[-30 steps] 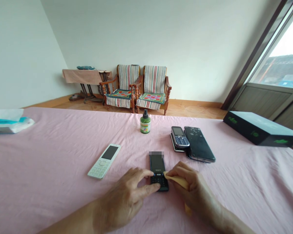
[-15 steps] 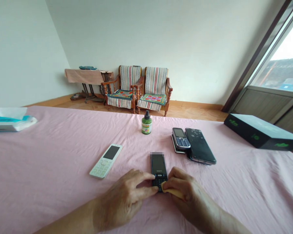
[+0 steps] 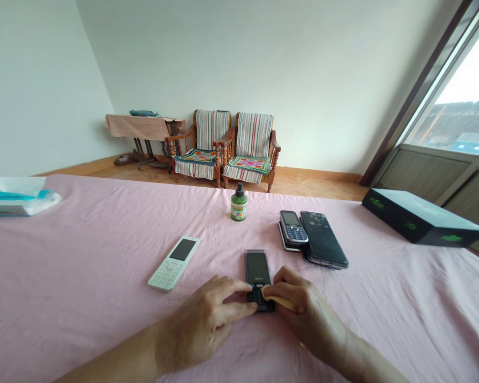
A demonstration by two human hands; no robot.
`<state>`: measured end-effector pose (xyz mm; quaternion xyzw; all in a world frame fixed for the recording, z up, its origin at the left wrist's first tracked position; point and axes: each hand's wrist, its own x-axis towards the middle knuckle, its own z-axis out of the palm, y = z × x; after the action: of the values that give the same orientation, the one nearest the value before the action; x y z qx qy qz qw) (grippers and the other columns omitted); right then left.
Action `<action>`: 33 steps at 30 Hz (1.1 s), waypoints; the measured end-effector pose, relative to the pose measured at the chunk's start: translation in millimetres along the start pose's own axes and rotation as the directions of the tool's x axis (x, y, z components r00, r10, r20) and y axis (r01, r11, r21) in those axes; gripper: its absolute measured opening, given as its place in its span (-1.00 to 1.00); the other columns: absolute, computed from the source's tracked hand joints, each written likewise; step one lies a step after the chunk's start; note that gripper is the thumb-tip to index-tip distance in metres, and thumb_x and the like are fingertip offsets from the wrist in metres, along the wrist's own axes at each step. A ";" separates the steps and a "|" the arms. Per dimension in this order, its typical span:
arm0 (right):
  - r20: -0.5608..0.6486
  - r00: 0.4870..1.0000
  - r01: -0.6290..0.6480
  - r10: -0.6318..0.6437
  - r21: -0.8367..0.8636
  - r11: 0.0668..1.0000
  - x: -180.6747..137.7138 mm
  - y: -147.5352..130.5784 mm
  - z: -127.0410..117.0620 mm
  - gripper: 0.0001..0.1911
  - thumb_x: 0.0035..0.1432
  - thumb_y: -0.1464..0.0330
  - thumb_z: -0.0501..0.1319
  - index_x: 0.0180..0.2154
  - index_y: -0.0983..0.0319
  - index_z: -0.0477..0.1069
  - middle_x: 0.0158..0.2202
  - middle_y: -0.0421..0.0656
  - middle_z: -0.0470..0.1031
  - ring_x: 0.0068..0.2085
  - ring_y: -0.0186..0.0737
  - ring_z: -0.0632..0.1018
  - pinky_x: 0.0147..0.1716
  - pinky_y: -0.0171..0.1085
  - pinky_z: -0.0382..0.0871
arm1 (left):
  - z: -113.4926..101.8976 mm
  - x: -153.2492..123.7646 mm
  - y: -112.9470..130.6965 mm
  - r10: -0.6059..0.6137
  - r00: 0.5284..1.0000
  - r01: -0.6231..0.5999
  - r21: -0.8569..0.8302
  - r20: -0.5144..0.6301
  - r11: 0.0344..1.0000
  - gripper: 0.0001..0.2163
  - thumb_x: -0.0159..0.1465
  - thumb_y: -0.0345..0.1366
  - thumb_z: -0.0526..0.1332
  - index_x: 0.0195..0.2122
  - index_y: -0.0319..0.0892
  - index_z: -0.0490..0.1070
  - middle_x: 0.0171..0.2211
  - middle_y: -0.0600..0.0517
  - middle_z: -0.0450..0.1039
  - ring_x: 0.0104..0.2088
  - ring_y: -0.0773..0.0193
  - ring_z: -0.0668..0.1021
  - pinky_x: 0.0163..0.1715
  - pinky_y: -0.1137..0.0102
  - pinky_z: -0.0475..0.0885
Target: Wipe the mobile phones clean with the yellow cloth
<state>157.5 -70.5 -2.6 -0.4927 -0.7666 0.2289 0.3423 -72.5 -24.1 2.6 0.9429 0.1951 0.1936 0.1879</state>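
Observation:
A black keypad phone [image 3: 258,268] lies face up on the pink cloth in front of me. My left hand [image 3: 211,314] steadies it, index fingertip and thumb pressed on the left side of its keypad. In my right hand [image 3: 303,306] is a small folded yellow cloth [image 3: 281,302], pinched between the fingers. The cloth's tip touches the keys just below the screen. To the left lies a white keypad phone [image 3: 173,264], face up and untouched. The remaining fingers of my left hand are partly hidden behind its back.
A green spray bottle [image 3: 239,205] stands beyond the phone. Right of it are a stacked grey keypad phone [image 3: 293,226] and a dark smartphone [image 3: 323,239]. A black box [image 3: 419,218] sits at the far right, a tissue pack [image 3: 19,197] at the left edge. Two chairs stand behind.
My right hand has moved the yellow cloth slightly up the keypad, away from me. My left hand stays on the phone. The view has shifted slightly.

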 end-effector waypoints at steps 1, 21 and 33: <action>0.004 1.000 0.007 -0.007 -0.011 1.000 0.0 -0.3 -0.1 -0.68 0.14 0.66 0.06 -0.42 0.24 0.48 -0.36 -0.17 0.32 -0.34 -0.32 0.42 -0.38 -0.37 0.27 | -0.2 0.1 0.1 0.000 1.000 0.000 -0.002 -0.004 1.000 -0.50 0.22 -0.63 0.07 0.11 -0.01 0.37 0.11 -0.02 0.32 0.01 0.16 0.42 0.04 0.23 0.38; -0.002 0.990 0.143 -0.144 -0.061 0.988 -0.5 -0.1 11.0 -0.68 0.04 0.72 0.08 -0.44 0.24 0.46 -0.39 -0.18 0.37 -0.28 -0.28 0.42 -0.32 -0.36 0.30 | 4.6 0.9 -5.7 -0.076 0.992 0.062 -0.124 -0.104 0.990 -0.49 0.11 -0.68 0.03 -0.01 -0.09 0.44 0.07 -0.02 0.39 0.05 0.21 0.46 0.08 0.28 0.37; -0.087 0.973 0.206 -0.215 -0.102 0.973 -1.2 4.3 17.6 -0.71 -0.01 0.68 0.11 -0.42 0.24 0.50 -0.36 -0.17 0.39 -0.29 -0.27 0.42 -0.31 -0.35 0.31 | 4.3 6.1 -4.6 -0.045 0.988 0.023 -0.153 -0.145 0.988 -0.51 0.05 -0.68 0.02 -0.09 -0.12 0.49 -0.02 -0.01 0.46 0.01 0.21 0.49 0.05 0.25 0.37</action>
<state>147.2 -70.1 -17.5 -0.4344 -0.8066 0.1312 0.3787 -66.7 -18.7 -1.3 0.9056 0.2095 0.2738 0.2469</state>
